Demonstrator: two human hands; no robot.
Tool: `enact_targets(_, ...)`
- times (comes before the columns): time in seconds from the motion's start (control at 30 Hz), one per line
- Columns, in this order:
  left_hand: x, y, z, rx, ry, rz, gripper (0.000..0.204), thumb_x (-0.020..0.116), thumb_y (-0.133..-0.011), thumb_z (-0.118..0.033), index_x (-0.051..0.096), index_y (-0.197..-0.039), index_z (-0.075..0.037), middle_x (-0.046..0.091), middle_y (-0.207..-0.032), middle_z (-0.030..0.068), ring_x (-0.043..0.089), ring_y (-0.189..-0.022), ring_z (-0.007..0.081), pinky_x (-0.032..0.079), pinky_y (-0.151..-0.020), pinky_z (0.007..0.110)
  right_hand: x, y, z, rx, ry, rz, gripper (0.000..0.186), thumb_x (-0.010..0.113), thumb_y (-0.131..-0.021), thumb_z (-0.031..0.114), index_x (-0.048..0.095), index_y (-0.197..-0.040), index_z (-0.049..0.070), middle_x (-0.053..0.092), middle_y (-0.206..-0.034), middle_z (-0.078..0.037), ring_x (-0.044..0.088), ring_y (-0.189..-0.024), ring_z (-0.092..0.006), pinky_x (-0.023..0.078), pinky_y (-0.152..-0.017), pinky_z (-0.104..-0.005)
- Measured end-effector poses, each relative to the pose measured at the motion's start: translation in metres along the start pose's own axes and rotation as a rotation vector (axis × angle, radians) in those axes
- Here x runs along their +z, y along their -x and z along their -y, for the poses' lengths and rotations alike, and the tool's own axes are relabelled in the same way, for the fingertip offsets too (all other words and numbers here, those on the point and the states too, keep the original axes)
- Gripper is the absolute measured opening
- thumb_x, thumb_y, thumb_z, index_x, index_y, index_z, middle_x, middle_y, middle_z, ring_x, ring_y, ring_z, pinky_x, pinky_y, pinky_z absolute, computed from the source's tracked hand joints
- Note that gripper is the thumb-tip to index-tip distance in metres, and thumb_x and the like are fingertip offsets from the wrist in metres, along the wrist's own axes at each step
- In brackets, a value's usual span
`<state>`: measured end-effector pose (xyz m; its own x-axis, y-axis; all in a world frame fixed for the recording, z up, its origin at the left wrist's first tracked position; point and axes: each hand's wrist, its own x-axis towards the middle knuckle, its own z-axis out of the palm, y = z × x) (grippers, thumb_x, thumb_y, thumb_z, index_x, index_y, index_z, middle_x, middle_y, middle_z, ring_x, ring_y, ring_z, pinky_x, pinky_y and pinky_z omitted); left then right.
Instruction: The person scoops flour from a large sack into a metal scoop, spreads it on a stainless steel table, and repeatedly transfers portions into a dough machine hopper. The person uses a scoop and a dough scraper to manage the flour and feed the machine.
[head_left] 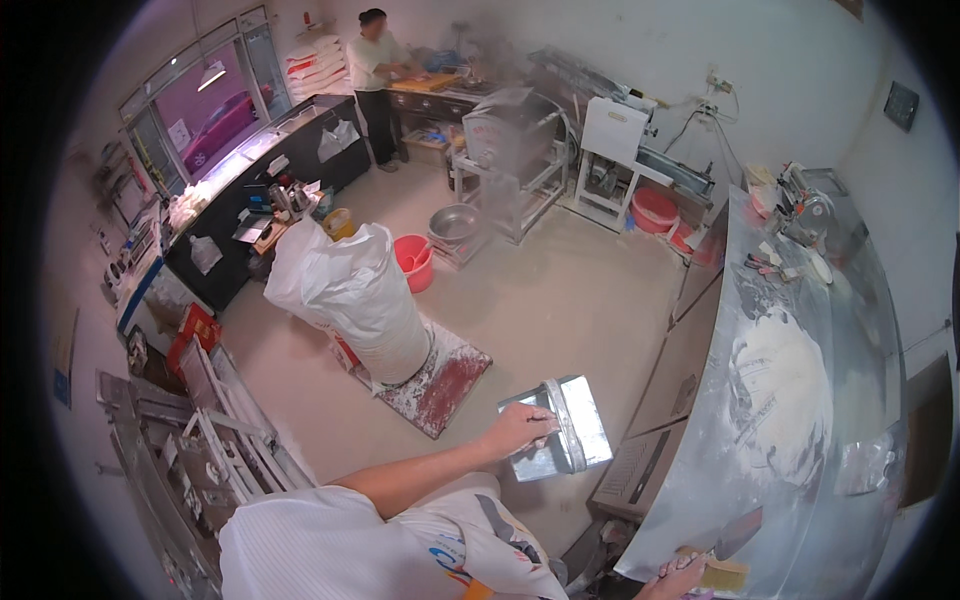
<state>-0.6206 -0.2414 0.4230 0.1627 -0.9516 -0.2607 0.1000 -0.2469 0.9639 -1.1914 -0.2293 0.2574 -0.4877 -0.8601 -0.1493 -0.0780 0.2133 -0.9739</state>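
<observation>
My left hand (523, 432) is closed on the side of a shiny, square-edged metal container (588, 425) with a raised band across it. The container is held over the floor, beside the metal-topped table. At the bottom edge, my right hand (675, 578) grips a brush (724, 573) with pale yellow bristles, low over the table's near corner. Touching or just behind the brush is a flat-bladed scraper (740, 533); whether my fingers also hold it I cannot tell. A broad heap of white flour (785, 395) lies farther along the tabletop (700, 470).
A tall white sack (350, 290) stands on a flour-dusted red platform (450, 385) ahead. Behind it are a red bucket (412, 265) and a steel basin (455, 222). White machines (612, 130) line the back wall. Another person (375, 80) works at the far counter.
</observation>
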Motion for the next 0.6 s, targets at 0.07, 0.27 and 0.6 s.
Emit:
enact_targets(0.07, -0.014, -0.041, -0.005, 0.018, -0.013, 0.041, 0.028, 0.072, -0.100, -0.023, 0.078, -0.115, 0.001, 0.068, -0.071, 0.0001, 0.055, -0.055, 0.0038, 0.041, -0.050, 0.023, 0.004, -0.010, -0.027, 0.094, 0.348, -0.056, 0.082, 0.068, -0.096, 0.053, 0.040, -0.161, 0.012, 0.060, -0.146, -0.018, 0.066, -0.116, -0.0365, 0.055, -0.090, -0.0564)
enact_targets(0.27, -0.054, -0.112, -0.054, -0.109, -0.114, 0.050, 0.024, 0.069, -0.101, -0.025, 0.078, -0.106, -0.003, 0.067, -0.076, -0.0023, 0.059, -0.063, 0.0034, 0.045, -0.056, 0.022, 0.151, 0.010, 0.019, 0.350, -0.220, -0.226, 0.044, 0.056, -0.106, 0.035, 0.058, -0.142, 0.010, 0.063, -0.129, -0.010, 0.061, -0.107, -0.0236, 0.052, -0.083, -0.0378)
enact_targets(0.6, -0.068, -0.220, -0.034, -0.083, 0.066, -0.069, 0.020, 0.071, -0.100, -0.012, 0.072, -0.111, 0.005, 0.064, -0.073, 0.0030, 0.055, -0.056, 0.0084, 0.039, -0.047, 0.023, 0.229, -0.077, 0.032, 0.380, -0.241, -0.233, 0.030, 0.060, -0.107, 0.030, 0.051, -0.087, 0.009, 0.046, -0.066, 0.002, 0.043, -0.048, -0.0105, 0.034, -0.040, -0.0298)
